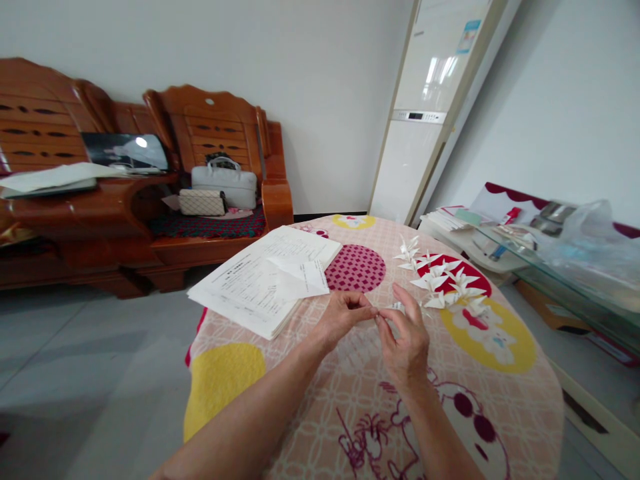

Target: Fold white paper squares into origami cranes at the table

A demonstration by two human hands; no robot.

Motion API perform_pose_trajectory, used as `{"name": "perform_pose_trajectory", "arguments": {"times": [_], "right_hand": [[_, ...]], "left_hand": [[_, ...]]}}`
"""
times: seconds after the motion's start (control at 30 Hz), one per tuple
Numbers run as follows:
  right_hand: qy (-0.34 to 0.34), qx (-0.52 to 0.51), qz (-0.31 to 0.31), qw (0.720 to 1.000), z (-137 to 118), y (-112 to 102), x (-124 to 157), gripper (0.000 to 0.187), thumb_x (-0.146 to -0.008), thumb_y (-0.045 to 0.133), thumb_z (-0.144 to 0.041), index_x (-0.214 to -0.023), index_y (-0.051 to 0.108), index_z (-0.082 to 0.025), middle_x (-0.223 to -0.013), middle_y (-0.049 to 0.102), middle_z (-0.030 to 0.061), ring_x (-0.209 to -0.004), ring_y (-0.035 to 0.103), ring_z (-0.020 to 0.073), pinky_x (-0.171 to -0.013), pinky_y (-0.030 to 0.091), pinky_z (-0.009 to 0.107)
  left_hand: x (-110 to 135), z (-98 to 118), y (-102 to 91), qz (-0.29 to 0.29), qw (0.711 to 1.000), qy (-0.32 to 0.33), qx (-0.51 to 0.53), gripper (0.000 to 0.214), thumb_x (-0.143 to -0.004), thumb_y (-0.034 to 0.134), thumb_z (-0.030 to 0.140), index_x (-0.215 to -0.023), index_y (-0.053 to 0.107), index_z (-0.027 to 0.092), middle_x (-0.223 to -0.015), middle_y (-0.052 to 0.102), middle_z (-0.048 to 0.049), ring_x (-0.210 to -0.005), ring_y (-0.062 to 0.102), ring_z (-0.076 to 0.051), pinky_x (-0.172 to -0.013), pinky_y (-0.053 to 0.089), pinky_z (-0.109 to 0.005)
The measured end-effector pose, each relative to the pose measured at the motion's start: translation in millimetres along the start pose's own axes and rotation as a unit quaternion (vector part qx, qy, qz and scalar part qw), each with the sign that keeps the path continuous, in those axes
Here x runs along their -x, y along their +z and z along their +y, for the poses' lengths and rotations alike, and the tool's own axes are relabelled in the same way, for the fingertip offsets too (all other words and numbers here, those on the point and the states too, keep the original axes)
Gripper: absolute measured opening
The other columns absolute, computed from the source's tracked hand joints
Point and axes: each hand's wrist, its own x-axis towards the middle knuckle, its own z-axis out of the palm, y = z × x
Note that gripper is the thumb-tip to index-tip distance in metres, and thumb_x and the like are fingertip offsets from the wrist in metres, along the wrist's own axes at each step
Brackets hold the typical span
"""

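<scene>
My left hand [345, 315] and my right hand [407, 337] meet over the round table [520, 407], which wears a pink patterned cloth. Both pinch a small folded white paper piece [384, 313] between their fingertips; most of it is hidden by the fingers. Just beyond my right hand lie several finished white paper cranes [443, 277] on the red and yellow circles of the cloth. A stack of printed sheets [260, 283] with a loose folded sheet on top lies to the left of my hands.
A wooden bench [165, 200] with a white handbag [224, 183] and a quilted pouch [203, 202] stands behind the table at left. A tall white air conditioner [430, 113] fills the corner. A glass shelf [545, 267] with papers and a plastic bag runs along the right.
</scene>
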Motion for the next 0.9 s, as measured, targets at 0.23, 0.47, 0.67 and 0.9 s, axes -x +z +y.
{"name": "perform_pose_trajectory", "arguments": {"times": [0.23, 0.47, 0.67, 0.9], "right_hand": [[0.008, -0.015, -0.013, 1.000, 0.9, 2.2, 2.3, 0.012, -0.087, 0.050, -0.011, -0.085, 0.060, -0.018, -0.131, 0.054, 0.0187, -0.120, 0.053, 0.0280, -0.095, 0.048, 0.048], [0.019, -0.028, -0.013, 0.999, 3.3, 4.6, 3.8, 0.013, -0.087, 0.049, -0.010, -0.085, 0.059, -0.017, -0.130, 0.055, 0.0186, -0.117, 0.055, 0.0277, -0.093, 0.049, 0.046], [0.040, -0.035, -0.022, 0.998, 3.2, 6.0, 5.7, 0.014, -0.087, 0.049, -0.011, -0.081, 0.059, -0.019, -0.127, 0.058, 0.0168, -0.115, 0.056, 0.0267, -0.092, 0.049, 0.045], [0.047, -0.035, -0.028, 0.998, 4.3, 7.8, 6.6, 0.016, -0.088, 0.048, -0.013, -0.080, 0.059, -0.020, -0.126, 0.059, 0.0148, -0.113, 0.056, 0.0263, -0.093, 0.048, 0.047]], "left_hand": [[0.9, 2.6, 0.9, 0.002, 1.000, -0.027, 0.011, 0.027, -0.064, 0.076, 0.035, -0.059, 0.063, 0.012, -0.053, 0.052, 0.0033, -0.051, 0.041, -0.006, -0.051, 0.030, -0.021], [-1.3, -2.3, -1.2, 0.007, 0.999, -0.008, -0.036, 0.029, -0.065, 0.076, 0.036, -0.061, 0.065, 0.010, -0.054, 0.054, 0.0020, -0.052, 0.042, -0.007, -0.051, 0.029, -0.021], [-2.4, -4.5, -3.1, 0.003, 0.998, 0.002, -0.070, 0.026, -0.068, 0.073, 0.034, -0.063, 0.065, 0.010, -0.056, 0.055, 0.0012, -0.052, 0.043, -0.007, -0.052, 0.031, -0.021], [-1.4, -0.1, -0.4, 0.018, 0.986, 0.032, -0.162, 0.020, -0.071, 0.067, 0.027, -0.061, 0.065, 0.010, -0.053, 0.052, 0.0019, -0.052, 0.041, -0.007, -0.050, 0.028, -0.020]]}}
